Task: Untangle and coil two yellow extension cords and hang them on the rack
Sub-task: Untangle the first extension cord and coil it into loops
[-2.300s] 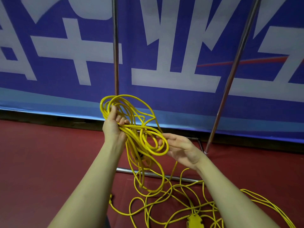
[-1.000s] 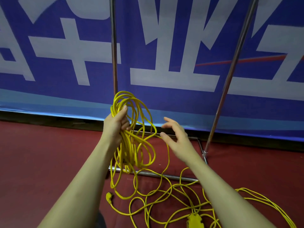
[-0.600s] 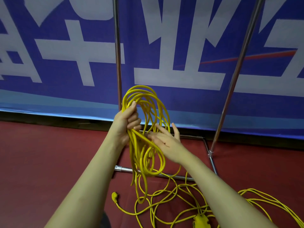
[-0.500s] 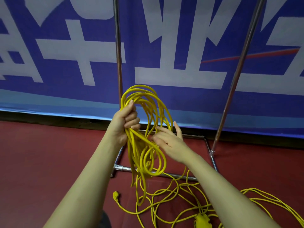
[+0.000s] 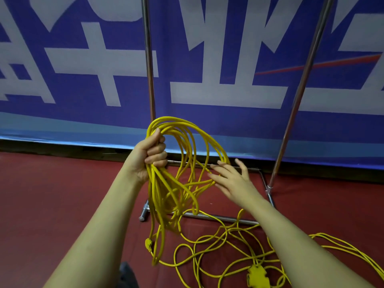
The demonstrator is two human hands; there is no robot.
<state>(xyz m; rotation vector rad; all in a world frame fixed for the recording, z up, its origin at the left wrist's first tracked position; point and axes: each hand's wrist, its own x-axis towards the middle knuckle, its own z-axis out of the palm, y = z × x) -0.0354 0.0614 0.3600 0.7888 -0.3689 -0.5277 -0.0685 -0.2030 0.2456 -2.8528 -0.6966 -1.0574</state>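
My left hand (image 5: 152, 153) grips a bundle of yellow cord loops (image 5: 182, 142) held up in front of the rack. The loops arc over my fist and hang down towards the floor. My right hand (image 5: 230, 179) is open with fingers spread, its fingertips at the right side of the loops. More yellow cord (image 5: 218, 246) lies tangled on the red floor below, with a yellow plug (image 5: 148, 244) and a yellow multi-socket block (image 5: 256, 276). The metal rack has two upright poles (image 5: 148, 59) and a base bar (image 5: 207, 217).
A blue and white banner (image 5: 207, 90) covers the wall behind the rack. The rack's right pole (image 5: 301, 90) leans across the banner. More cord loops (image 5: 353, 252) trail off at the lower right on the red floor (image 5: 52, 194).
The held loops have spread wider to the right. My right hand has moved right and opened its fingers along the loops' right side. My left hand keeps its grip.
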